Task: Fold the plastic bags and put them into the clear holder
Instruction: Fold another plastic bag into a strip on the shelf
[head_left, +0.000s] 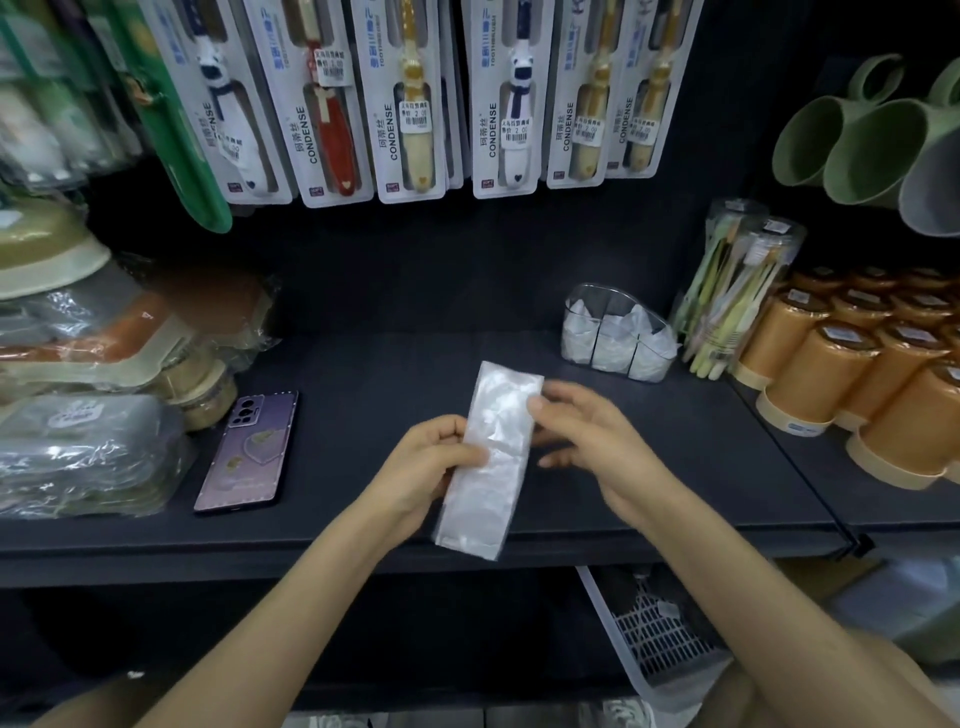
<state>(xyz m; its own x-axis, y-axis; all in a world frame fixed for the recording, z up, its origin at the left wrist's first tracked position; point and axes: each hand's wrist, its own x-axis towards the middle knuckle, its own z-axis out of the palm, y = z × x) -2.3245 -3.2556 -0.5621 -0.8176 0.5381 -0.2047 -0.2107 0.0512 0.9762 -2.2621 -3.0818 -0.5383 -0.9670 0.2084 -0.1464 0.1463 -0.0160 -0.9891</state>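
1. White slotted basket (649, 644) on the lower level, at 5 o'clock in the frame.
2. Left hand (431, 462): fingers clamped on the plastic bag (493, 457), thumb on top at its 9 o'clock edge, the rest curled beneath.
3. Right hand (587, 441): thumb and forefinger pinch the bag's 3 o'clock edge near the far end. Other fingers loosely curled, off the bag. Slight blur.
4. Plastic bag: folded into 1 long narrow strip, held over the front of the dark shelf (363, 374), far end tipped toward 1 o'clock.
5. Phone (249, 452): flat on the shelf, 9 o'clock of the bag, apart from both hands.
6. Clear holder (618, 332): upright on the shelf, 1 o'clock of the bag, apart from the hands; folded white bags inside.
7. Toothbrush bundle (737, 280) just beside the holder at 3 o'clock; orange cups (841, 364) beyond.
8. Carded toothbrushes (410, 98) hang at 12 o'clock; green mugs (852, 140) at 2 o'clock.
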